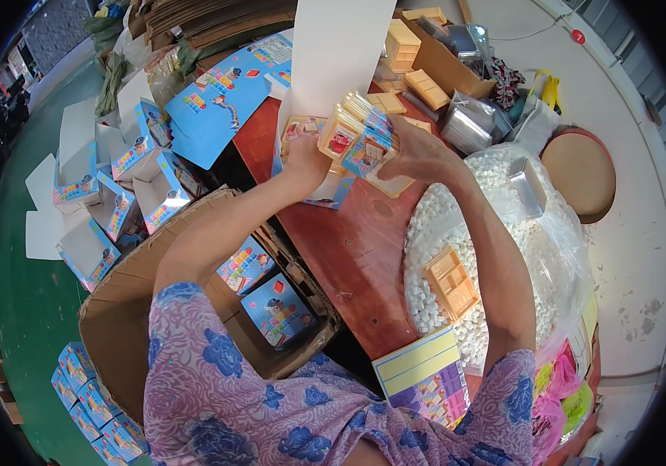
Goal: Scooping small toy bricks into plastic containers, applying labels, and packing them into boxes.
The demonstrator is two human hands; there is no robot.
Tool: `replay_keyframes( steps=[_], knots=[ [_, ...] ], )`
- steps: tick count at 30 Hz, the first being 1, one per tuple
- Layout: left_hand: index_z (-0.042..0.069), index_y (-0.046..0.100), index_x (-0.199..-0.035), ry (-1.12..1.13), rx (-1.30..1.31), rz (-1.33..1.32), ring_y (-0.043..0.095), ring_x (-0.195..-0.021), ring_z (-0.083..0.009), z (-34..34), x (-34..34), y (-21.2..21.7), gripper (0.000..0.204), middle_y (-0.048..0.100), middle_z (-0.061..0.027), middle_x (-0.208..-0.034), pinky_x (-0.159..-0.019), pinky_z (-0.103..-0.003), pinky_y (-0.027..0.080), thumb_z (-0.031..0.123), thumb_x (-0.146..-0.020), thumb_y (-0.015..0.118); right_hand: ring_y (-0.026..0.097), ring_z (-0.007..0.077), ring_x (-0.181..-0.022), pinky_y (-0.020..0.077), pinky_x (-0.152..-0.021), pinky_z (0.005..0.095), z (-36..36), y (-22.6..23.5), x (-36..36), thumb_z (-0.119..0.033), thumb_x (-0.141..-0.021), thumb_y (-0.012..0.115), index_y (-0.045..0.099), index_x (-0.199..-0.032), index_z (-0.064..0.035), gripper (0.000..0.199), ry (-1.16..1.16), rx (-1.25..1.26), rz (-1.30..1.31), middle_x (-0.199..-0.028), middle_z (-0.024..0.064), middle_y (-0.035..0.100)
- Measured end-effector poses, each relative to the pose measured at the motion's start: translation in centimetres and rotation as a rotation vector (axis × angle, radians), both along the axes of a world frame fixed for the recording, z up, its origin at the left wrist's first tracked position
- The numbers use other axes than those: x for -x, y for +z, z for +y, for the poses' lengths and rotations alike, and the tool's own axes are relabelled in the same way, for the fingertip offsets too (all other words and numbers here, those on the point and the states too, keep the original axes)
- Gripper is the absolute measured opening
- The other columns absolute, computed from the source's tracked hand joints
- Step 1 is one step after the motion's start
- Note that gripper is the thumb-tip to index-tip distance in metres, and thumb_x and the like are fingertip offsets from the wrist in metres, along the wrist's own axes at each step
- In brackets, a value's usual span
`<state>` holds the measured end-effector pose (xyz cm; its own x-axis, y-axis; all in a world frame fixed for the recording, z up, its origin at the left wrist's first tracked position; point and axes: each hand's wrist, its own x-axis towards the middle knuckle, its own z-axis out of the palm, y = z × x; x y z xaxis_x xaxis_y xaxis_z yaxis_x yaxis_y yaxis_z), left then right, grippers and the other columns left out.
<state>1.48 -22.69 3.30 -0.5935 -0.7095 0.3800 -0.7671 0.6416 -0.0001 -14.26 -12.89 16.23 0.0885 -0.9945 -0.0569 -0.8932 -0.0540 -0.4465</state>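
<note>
I hold a stack of trays (358,132) above the red desk (348,248), between both hands. My left hand (307,159) grips its left end, my right hand (420,151) clamps the right, both arms stretched forward. A bag of white foam bits (504,256) lies right; a carton (123,311) of blue boxes (278,311) stands left on the green floor (30,303).

Stack of small picture cards (364,133) in a tan tray (386,183)
Cards fan upward, tilted toward 11 o'clock, at the picture's 12 o'clock; the tray sits beneath.
</note>
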Motion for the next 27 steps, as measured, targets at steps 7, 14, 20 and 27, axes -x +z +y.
replay_keyframes(
  steps=[7,14,20,27],
  knots=[
    [0.002,0.053,-0.084,-0.277,-0.194,0.262,0.054,-0.069,-0.0281,7.0,-2.5,-1.6,0.021,0.055,-0.0118,-0.070,-0.060,-0.036,0.043,0.014,-0.067,0.057,0.051,0.0296,-0.091,0.0387,-0.078,0.0308,0.0,0.0,1.4,-0.023,-0.047,0.067,0.040,-0.103,0.0000,0.066,-0.025,-0.012,0.023,-0.094,0.0179,0.053],
    [0.004,0.051,-0.076,-0.198,-0.245,0.267,0.054,-0.065,-0.0294,9.0,-0.5,-4.8,0.012,0.056,-0.0134,-0.070,-0.058,-0.039,0.043,0.015,-0.071,0.052,0.053,0.0236,-0.088,0.0392,-0.077,0.0267,-1.0,1.7,1.3,-0.019,-0.048,0.068,0.042,-0.106,0.0008,0.066,0.017,-0.166,-0.079,-0.094,0.0147,0.055],
    [0.004,0.052,-0.070,-0.131,-0.337,0.392,0.055,-0.066,-0.0290,12.3,2.4,-4.2,0.012,0.056,-0.0121,-0.070,-0.056,-0.039,0.044,0.015,-0.073,0.047,0.054,0.0219,-0.084,0.0412,-0.073,0.0277,-1.9,4.8,-1.0,-0.022,-0.046,0.068,0.044,-0.104,0.0009,0.067,0.125,-0.425,0.276,-0.093,0.0138,0.056],
    [0.004,0.049,-0.087,-0.159,-0.424,0.272,0.054,-0.073,-0.0281,12.6,3.2,-4.8,0.026,0.055,-0.0125,-0.079,-0.062,-0.039,0.045,0.012,-0.064,0.056,0.054,0.0241,-0.087,0.0416,-0.072,0.0313,-3.5,4.8,-3.5,-0.031,-0.049,0.069,0.052,-0.102,-0.0015,0.063,0.161,-0.754,0.655,-0.095,0.0132,0.057]
  ],
)
